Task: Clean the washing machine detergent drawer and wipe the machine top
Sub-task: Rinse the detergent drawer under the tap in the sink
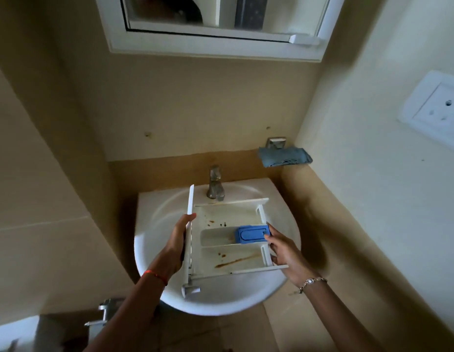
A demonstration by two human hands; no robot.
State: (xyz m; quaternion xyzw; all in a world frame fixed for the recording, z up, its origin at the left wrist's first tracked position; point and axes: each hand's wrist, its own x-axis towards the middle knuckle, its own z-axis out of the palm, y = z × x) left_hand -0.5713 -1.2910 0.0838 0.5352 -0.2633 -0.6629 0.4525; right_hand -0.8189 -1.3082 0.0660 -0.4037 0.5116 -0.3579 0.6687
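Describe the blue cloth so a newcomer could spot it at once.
Start at the white washbasin under the window, then look up and right past the metal tap to the corner of the walls. There a folded blue cloth lies on a small wall-mounted holder. It is soft and crumpled, unlike the hard blue plastic insert in the detergent drawer.

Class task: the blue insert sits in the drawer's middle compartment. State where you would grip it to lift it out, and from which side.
Probably pinch the blue insert across its long edges from above: the drawer walls enclose it and only its top is open.
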